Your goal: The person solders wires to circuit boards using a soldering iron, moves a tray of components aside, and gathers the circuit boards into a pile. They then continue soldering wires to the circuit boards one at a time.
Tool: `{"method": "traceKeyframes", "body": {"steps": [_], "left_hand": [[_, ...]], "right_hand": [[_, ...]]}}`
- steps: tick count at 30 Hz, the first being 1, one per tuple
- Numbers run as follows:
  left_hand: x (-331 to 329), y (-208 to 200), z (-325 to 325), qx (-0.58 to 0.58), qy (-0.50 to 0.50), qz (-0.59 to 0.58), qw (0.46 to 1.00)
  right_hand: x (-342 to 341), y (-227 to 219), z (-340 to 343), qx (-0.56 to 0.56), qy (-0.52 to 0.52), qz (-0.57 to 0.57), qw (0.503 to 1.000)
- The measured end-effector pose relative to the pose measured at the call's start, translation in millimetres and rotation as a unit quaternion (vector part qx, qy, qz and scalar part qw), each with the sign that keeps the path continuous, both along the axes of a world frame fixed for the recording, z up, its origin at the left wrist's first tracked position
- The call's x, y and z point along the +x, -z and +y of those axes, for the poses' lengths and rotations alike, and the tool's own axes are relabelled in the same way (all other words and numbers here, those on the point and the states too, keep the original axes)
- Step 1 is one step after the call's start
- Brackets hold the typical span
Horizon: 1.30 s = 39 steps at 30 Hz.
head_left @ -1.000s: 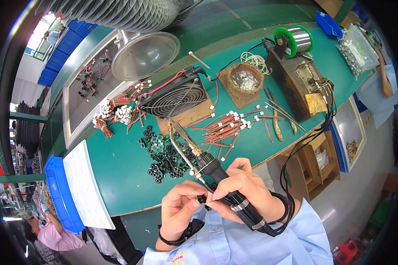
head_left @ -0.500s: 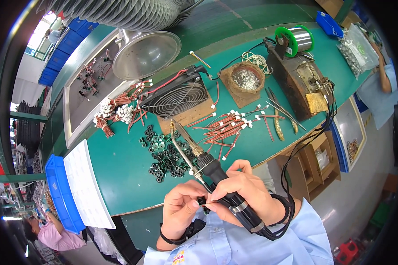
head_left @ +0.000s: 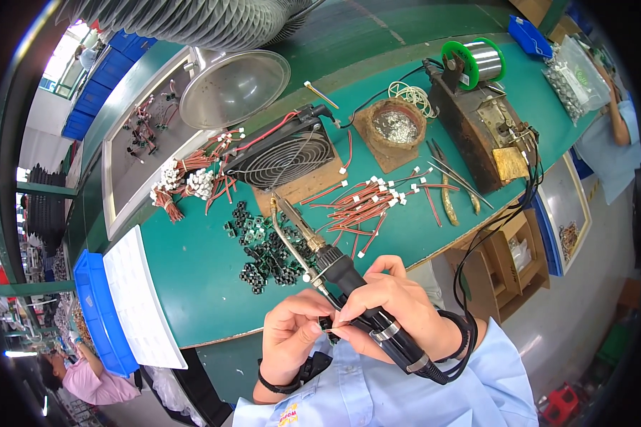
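Close to my body, my left hand [head_left: 289, 336] pinches a small dark circuit board [head_left: 326, 324] between thumb and fingers. My right hand [head_left: 397, 312] is wrapped round a black-handled soldering iron [head_left: 340, 269] with a solder feed tube along it. Its metal tip points away from me, over the bench. The right thumb and forefinger also come together at the small board; whether they pinch a wire there is too small to tell. A pile of small dark green boards [head_left: 272, 255] lies beyond my hands. Right of it are loose red-and-black wires [head_left: 363, 208] with white connectors.
A black fan [head_left: 285, 161] stands behind the boards, with bundled wires [head_left: 185, 178] to its left. Further right are a round solder pot [head_left: 397, 128], pliers [head_left: 446, 192], tweezers [head_left: 463, 183] and a solder spool [head_left: 481, 62] on a metal box. A fume hood [head_left: 235, 89] hangs above.
The iron's tip has shifted very slightly left and its rear end has risen a little. Both hands keep their hold, nearly still.
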State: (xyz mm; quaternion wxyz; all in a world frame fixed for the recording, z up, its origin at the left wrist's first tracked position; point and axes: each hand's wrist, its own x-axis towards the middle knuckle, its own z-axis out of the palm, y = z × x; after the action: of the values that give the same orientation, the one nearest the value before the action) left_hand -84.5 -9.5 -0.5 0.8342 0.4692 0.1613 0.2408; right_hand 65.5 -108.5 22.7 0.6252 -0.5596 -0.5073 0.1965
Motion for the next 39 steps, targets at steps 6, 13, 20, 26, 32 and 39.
{"method": "traceKeyframes", "body": {"steps": [6,13,20,26,32,39], "left_hand": [[0,2,-1,-0.001,-0.007,-0.001,1.0],[0,6,-1,0.005,-0.011,-0.011,1.0],[0,8,-1,0.01,-0.01,-0.017,1.0],[3,8,-3,0.035,-0.03,-0.027,0.999],[3,10,-3,0.046,-0.035,-0.03,0.998],[1,11,-4,0.054,-0.035,-0.031,0.997]], "right_hand": [[0,1,0,0.003,0.003,0.009,1.0],[-1,1,0,0.005,0.002,0.025,1.0],[-1,0,1,0.017,0.004,0.004,1.0],[-3,3,3,0.043,0.012,0.008,0.999],[-5,4,3,0.058,0.021,0.006,0.998],[-3,3,1,0.06,0.022,-0.005,0.998]]}}
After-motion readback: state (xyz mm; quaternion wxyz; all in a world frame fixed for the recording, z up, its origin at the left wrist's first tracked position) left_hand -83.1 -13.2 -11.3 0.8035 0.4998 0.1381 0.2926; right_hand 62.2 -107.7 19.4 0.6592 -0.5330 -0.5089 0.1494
